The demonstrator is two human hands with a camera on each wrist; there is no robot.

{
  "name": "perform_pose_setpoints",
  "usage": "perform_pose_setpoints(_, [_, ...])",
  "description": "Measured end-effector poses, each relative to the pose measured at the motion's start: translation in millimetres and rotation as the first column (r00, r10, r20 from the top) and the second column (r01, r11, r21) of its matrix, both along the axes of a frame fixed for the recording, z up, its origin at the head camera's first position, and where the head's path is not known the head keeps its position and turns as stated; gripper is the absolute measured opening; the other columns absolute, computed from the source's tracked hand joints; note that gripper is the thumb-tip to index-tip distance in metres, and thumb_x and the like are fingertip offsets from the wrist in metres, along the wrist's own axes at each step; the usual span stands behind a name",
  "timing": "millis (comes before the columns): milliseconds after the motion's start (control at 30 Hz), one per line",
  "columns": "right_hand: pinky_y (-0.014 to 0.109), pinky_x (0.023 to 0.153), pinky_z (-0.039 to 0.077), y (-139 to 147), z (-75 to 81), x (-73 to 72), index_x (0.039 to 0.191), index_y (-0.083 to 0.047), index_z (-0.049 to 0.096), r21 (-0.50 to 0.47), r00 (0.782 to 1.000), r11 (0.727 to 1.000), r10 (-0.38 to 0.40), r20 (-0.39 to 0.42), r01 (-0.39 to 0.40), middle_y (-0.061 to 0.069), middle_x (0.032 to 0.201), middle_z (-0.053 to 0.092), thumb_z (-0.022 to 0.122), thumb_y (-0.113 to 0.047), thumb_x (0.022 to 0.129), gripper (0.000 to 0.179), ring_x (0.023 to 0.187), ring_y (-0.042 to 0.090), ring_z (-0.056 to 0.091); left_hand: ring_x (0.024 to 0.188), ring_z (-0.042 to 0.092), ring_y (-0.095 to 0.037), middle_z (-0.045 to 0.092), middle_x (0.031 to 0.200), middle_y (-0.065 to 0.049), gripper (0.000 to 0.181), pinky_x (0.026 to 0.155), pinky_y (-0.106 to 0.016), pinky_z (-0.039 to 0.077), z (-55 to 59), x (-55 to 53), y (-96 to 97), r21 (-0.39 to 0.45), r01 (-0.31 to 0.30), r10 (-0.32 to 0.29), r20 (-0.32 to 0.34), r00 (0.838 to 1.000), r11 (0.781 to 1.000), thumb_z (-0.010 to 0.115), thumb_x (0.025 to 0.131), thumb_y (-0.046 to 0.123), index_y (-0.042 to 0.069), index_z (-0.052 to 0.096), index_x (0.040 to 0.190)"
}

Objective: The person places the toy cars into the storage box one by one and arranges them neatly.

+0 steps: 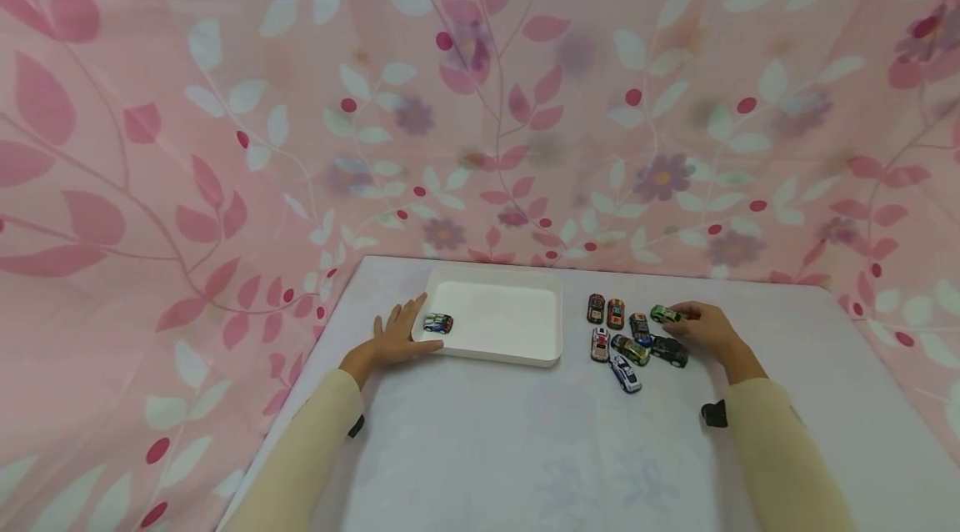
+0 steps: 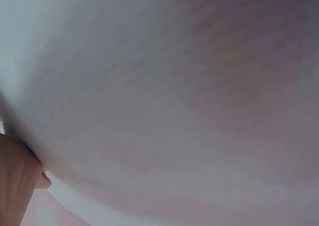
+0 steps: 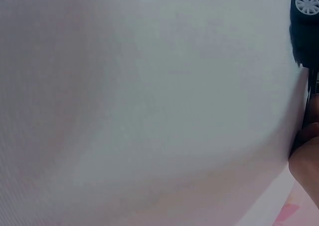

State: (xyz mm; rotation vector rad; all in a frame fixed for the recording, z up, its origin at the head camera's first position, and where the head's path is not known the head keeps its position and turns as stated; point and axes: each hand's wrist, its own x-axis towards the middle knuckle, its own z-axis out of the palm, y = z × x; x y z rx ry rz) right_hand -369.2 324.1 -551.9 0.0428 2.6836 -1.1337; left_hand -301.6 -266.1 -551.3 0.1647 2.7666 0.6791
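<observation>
A white rectangular tray (image 1: pixel 498 319) stands on the table, with one toy car (image 1: pixel 438 323) lying at its left end. My left hand (image 1: pixel 396 338) rests against the tray's left side, fingers spread along the rim and thumb at the front corner. Over on the right, my right hand (image 1: pixel 708 327) pinches a green toy car (image 1: pixel 664 313) by its right end. Just below that hand sits a dark toy car (image 1: pixel 669 350). In the right wrist view, only the fingers (image 3: pixel 306 161) show at the right edge, near a dark car with a pale wheel (image 3: pixel 307 4).
Several more toy cars cluster right of the tray, among them a red one (image 1: pixel 616 313), a blue one (image 1: pixel 641 328) and a white one (image 1: pixel 625 373). A white cloth (image 1: pixel 525 449) covers the table. Pink floral fabric (image 1: pixel 495 98) hangs behind and at the sides.
</observation>
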Motion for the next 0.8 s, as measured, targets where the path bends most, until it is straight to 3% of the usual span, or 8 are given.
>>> perform_pose_setpoints(233, [0.043, 0.086, 0.048, -4.6, -2.2, 3.5, 0.135, 0.004, 0.052, -0.036, 0.999, 0.998, -0.046, -0.023, 0.045, 0.027, 0.127, 0.056, 0.074, -0.037, 0.089, 0.066, 0.108, 0.036, 0.054, 0.151, -0.004, -0.045, 0.003, 0.166, -0.019, 0.116, 0.11, -0.072, -0.012, 12.4, 2.2, 0.6, 0.04, 0.005, -0.004, -0.018, 1.0, 0.999, 0.059, 0.078, 0.078, 0.027, -0.004, 0.16])
perform_pose_setpoints(500, [0.043, 0.087, 0.047, -10.4, -6.2, 6.8, 0.135, 0.005, 0.052, -0.038, 0.999, 0.999, -0.036, -0.03, 0.035, 0.027, 0.128, 0.056, 0.071, -0.037, 0.091, 0.064, 0.109, 0.037, 0.054, 0.151, -0.003, -0.045, 0.003, 0.166, -0.02, 0.116, 0.11, -0.073, -0.011, 11.0, 10.5, -1.8, 0.031, 0.0, 0.001, 0.0, 1.0, 1.0, 0.058, 0.078, 0.079, 0.026, -0.004, 0.16])
perform_pose_setpoints(667, [0.052, 0.095, 0.044, -10.3, -3.5, 2.5, 0.141, 0.004, 0.047, -0.056, 0.999, 0.997, -0.05, -0.018, 0.049, 0.029, 0.137, 0.051, 0.066, -0.039, 0.094, 0.066, 0.118, 0.041, 0.05, 0.151, -0.004, -0.045, 0.003, 0.166, -0.02, 0.116, 0.11, -0.072, -0.014, 12.0, 8.1, -0.9, 0.041, -0.01, 0.011, -0.024, 1.0, 0.999, 0.056, 0.077, 0.081, 0.029, -0.005, 0.16])
perform_pose_setpoints(800, [0.062, 0.108, 0.034, -7.8, 4.6, 2.6, 0.148, 0.007, 0.035, -0.036, 0.999, 0.999, -0.014, 0.044, 0.016, 0.035, 0.146, 0.038, 0.057, -0.042, 0.099, 0.073, 0.13, 0.049, 0.039, 0.152, -0.005, -0.044, 0.002, 0.166, -0.019, 0.116, 0.11, -0.072, -0.013, 10.3, 5.7, 0.7, 0.039, -0.003, 0.004, -0.017, 1.0, 0.999, 0.058, 0.077, 0.079, 0.028, -0.005, 0.16])
